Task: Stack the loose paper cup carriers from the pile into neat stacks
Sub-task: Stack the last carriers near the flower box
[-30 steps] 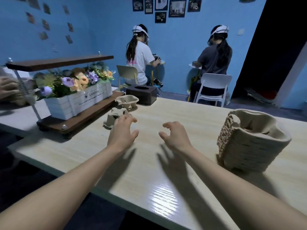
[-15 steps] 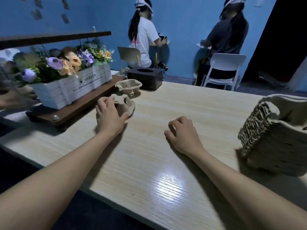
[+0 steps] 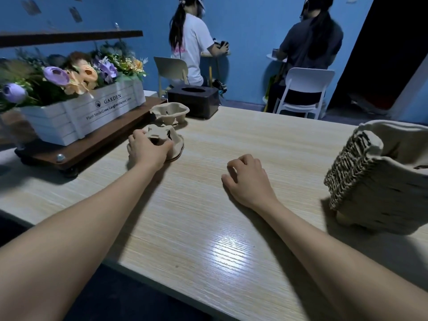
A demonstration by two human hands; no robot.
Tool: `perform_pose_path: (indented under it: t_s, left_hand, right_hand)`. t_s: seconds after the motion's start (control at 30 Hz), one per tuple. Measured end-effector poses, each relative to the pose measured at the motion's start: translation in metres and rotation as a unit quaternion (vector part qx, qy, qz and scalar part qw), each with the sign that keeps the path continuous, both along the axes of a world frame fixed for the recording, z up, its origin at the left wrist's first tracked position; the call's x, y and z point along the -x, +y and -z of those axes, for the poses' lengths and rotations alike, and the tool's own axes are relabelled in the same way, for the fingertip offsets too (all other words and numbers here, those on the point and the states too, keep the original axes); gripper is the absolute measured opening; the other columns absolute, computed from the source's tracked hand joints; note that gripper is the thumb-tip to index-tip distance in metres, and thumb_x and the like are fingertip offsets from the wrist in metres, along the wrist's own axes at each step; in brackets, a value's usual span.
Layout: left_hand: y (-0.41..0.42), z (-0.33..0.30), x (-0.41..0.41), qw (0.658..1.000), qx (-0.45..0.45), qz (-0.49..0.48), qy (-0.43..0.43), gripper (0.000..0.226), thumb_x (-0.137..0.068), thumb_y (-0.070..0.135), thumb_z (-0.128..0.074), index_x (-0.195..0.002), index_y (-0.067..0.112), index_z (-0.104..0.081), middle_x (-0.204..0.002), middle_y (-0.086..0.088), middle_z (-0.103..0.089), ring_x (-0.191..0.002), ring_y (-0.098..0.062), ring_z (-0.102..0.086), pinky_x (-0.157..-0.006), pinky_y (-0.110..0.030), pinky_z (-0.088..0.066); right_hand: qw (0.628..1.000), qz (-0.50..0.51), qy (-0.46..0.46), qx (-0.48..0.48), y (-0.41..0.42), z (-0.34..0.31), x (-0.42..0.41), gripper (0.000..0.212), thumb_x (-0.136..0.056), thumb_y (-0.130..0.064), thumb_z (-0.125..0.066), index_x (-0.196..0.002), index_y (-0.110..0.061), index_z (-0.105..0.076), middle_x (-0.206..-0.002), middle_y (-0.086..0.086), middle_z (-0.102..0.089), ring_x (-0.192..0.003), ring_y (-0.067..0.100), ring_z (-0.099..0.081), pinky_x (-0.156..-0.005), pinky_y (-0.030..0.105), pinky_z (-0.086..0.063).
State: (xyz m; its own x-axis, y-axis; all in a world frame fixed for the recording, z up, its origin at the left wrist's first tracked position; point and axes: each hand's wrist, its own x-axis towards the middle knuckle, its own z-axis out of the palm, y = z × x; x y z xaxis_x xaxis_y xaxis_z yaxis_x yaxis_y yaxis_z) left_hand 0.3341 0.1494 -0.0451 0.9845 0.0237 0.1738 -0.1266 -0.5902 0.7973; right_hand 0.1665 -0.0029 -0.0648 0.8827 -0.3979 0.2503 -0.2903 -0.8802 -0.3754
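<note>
Gripping, apparently firmly, an upturned carrier (image 3: 165, 141) with left hand (image 3: 146, 151) at far left; resting right hand (image 3: 249, 179) loosely curled, holding nothing, on table (image 3: 208, 228).

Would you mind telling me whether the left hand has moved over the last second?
Yes. The left hand has gone forward, toward the white flower box, and now grips the nearer cup carrier it was only hovering short of.

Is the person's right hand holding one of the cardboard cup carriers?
No, the right hand rests on the bare table, holding nothing; the left hand grips a carrier.
</note>
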Motion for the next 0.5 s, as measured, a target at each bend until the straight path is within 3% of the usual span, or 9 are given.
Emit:
perform_pose_path:
  t_s: [0.17, 0.27, 0.5]
  left_hand:
    - [-0.007, 0.002, 0.02, 0.998, 0.029, 0.056, -0.009, 0.065, -0.067, 0.039, -0.076, -0.12, 0.014, -0.048, -0.126, -0.005, -0.049, -0.115, -0.022, -0.049, -0.092, -0.036, -0.044]
    - [-0.014, 0.0, 0.038, 0.995, 0.045, 0.087, -0.007, 0.062, -0.068, 0.036, -0.077, -0.119, 0.014, -0.05, -0.122, -0.004, -0.052, -0.103, -0.017, -0.051, -0.082, -0.027, -0.04]
    - [-0.021, -0.004, 0.068, 0.986, 0.07, 0.153, 0.009, 0.052, -0.067, 0.032, -0.08, -0.11, 0.018, -0.053, -0.114, -0.001, -0.058, -0.098, -0.016, -0.055, -0.076, -0.026, -0.042]
  right_hand:
    - [1.0, -0.001, -0.002, 0.003, 0.0, 0.0, -0.001, 0.035, -0.092, -0.034, -0.046, -0.119, -0.014, -0.056, -0.121, 0.005, -0.046, -0.112, 0.024, -0.04, -0.094, 0.035, -0.034]
    - [1.0, 0.002, -0.005, -0.003, 0.0, 0.0, 0.0, 0.034, -0.091, -0.033, -0.048, -0.117, -0.013, -0.056, -0.12, 0.005, -0.046, -0.111, 0.024, -0.039, -0.092, 0.034, -0.033]
    - [0.998, 0.001, -0.037, -0.05, -0.003, 0.002, 0.0, 0.043, -0.09, -0.032, -0.053, -0.127, -0.011, -0.049, -0.127, 0.008, -0.046, -0.118, 0.024, -0.038, -0.099, 0.036, -0.036]
